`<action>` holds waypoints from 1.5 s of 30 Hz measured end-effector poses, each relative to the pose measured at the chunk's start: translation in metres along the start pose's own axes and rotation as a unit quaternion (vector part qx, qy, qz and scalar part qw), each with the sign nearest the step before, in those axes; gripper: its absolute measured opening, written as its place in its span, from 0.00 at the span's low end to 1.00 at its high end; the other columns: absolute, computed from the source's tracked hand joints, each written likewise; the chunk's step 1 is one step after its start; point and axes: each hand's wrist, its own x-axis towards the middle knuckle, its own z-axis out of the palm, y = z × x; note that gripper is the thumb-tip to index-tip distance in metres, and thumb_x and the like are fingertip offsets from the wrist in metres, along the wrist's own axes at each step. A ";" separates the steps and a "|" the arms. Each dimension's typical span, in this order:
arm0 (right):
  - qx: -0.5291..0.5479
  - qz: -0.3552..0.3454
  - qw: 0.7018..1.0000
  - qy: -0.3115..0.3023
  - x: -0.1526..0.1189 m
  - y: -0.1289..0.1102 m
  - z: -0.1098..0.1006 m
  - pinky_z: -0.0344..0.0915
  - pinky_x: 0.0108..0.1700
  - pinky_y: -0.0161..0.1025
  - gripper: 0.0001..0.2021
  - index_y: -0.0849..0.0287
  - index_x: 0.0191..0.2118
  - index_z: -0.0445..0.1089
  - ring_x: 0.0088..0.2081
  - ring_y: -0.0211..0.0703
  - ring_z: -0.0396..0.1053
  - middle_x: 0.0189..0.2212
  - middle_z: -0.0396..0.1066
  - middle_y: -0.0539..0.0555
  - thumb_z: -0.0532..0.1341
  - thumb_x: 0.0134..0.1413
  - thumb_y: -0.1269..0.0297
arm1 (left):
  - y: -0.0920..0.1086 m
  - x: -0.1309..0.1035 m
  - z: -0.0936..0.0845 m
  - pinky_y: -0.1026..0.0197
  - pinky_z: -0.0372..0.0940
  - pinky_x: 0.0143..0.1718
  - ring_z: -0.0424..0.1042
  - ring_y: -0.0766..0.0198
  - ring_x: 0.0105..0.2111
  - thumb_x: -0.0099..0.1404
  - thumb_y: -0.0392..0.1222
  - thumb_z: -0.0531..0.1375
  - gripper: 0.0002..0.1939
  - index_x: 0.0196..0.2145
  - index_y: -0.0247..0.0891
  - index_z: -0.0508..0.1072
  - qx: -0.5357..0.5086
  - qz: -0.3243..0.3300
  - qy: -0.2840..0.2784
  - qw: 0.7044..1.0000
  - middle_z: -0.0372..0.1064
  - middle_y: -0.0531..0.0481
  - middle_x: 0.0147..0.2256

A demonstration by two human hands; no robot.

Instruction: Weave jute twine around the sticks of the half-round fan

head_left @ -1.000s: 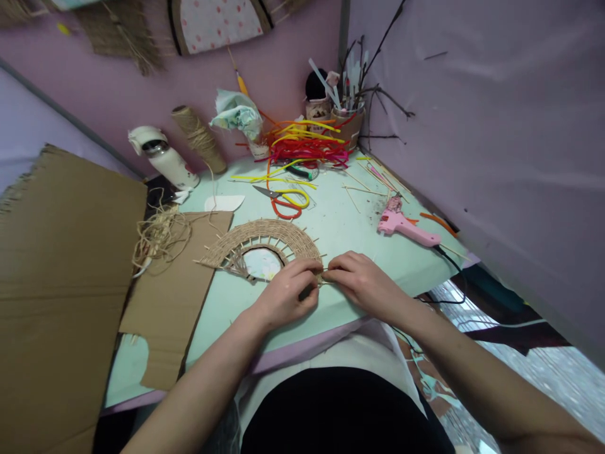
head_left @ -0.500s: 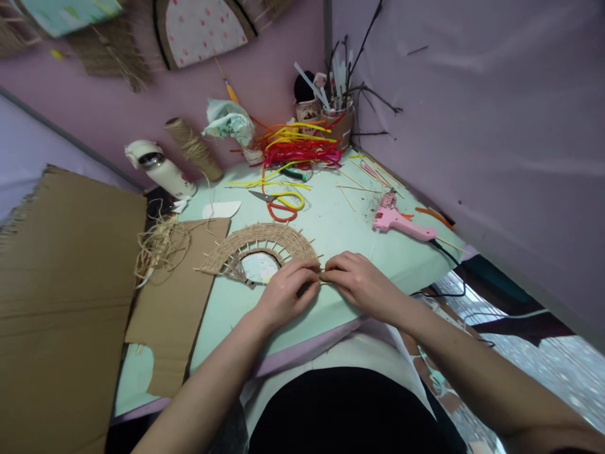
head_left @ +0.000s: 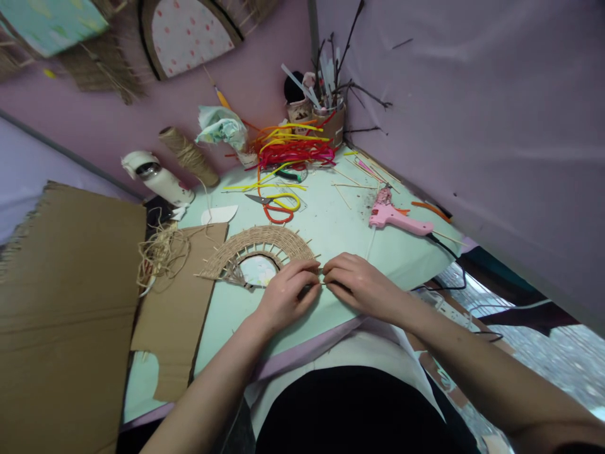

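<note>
A half-ring fan shape woven from twine over thin sticks lies on the pale green table, with a painted white panel inside its arc. My left hand is closed on the right end of this woven fan, its fingers covering that corner. Close beside it, my right hand pinches at the same end, thumb and fingers pressed together near the tips of the sticks. Whatever small piece lies between the fingertips is mostly hidden.
A pink glue gun rests at the right, its cord running off the edge. Scissors, red and yellow pipe cleaners, a twine spool and a white bottle stand behind. Cardboard and tangled twine lie left.
The view has shifted slightly. Both hands stay at the fan's right end, the right hand's fingers a little farther from the left's.
</note>
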 end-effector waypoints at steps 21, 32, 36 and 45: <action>-0.021 0.008 1.000 0.018 -0.003 0.002 0.004 0.61 0.41 0.43 0.07 0.60 0.35 0.71 0.40 0.45 0.64 0.37 0.71 0.56 0.55 0.60 0.69 | 0.012 0.013 -0.004 0.55 0.67 0.45 0.70 0.58 0.46 0.60 0.33 0.56 0.03 0.30 0.37 0.70 0.074 -0.112 -0.032 0.990 0.69 0.42 0.47; -0.028 0.007 0.999 0.024 -0.004 0.003 0.006 0.60 0.42 0.42 0.08 0.60 0.35 0.70 0.41 0.44 0.64 0.38 0.71 0.56 0.54 0.61 0.68 | 0.009 0.025 -0.005 0.53 0.65 0.47 0.68 0.57 0.46 0.61 0.33 0.56 0.05 0.30 0.37 0.72 0.086 -0.123 -0.085 0.985 0.69 0.44 0.45; -0.027 0.008 0.999 0.023 -0.004 0.002 0.006 0.61 0.42 0.43 0.08 0.60 0.35 0.70 0.41 0.44 0.64 0.37 0.71 0.56 0.54 0.61 0.69 | 0.010 0.029 -0.005 0.53 0.64 0.47 0.69 0.57 0.44 0.59 0.32 0.58 0.05 0.28 0.37 0.73 0.085 -0.138 -0.096 0.982 0.70 0.45 0.44; -0.025 0.009 0.999 0.023 -0.005 0.002 0.006 0.60 0.42 0.43 0.09 0.60 0.35 0.70 0.41 0.44 0.64 0.37 0.71 0.56 0.53 0.61 0.68 | 0.008 0.039 -0.008 0.54 0.64 0.43 0.68 0.58 0.40 0.56 0.31 0.60 0.04 0.28 0.38 0.71 0.058 -0.155 -0.112 0.980 0.68 0.46 0.39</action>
